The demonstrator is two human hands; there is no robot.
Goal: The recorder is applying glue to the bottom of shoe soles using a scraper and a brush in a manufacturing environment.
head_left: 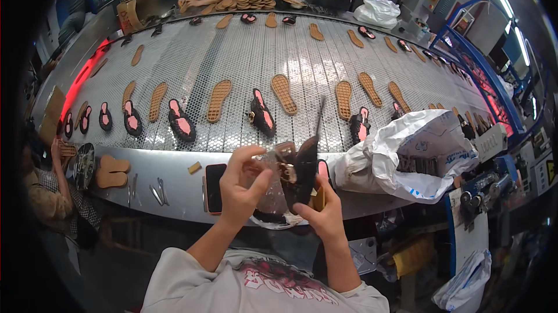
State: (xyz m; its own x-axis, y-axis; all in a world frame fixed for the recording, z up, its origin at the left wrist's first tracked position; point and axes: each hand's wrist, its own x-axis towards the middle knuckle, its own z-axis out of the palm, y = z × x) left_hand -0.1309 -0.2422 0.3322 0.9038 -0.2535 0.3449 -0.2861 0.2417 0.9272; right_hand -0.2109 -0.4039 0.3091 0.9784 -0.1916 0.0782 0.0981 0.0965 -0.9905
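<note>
My right hand (324, 215) grips a black shoe upper with a gold buckle (300, 167), held upright in front of me. My left hand (241, 182) pinches a clear plastic wrapper (268, 188) that hangs around that shoe. Both hands are raised just above the metal ledge (174, 197) at the near edge of the wide perforated conveyor (244, 63). On the conveyor lie several tan soles (218, 99) and several black shoes with pink insoles (181, 120).
A dark phone (214, 187) lies on the ledge beside my left hand. A big white plastic bag (415, 153) bulges at my right. Tan soles (110, 171) and metal tools (158, 192) rest at left, near a seated person. Two people work at the far side.
</note>
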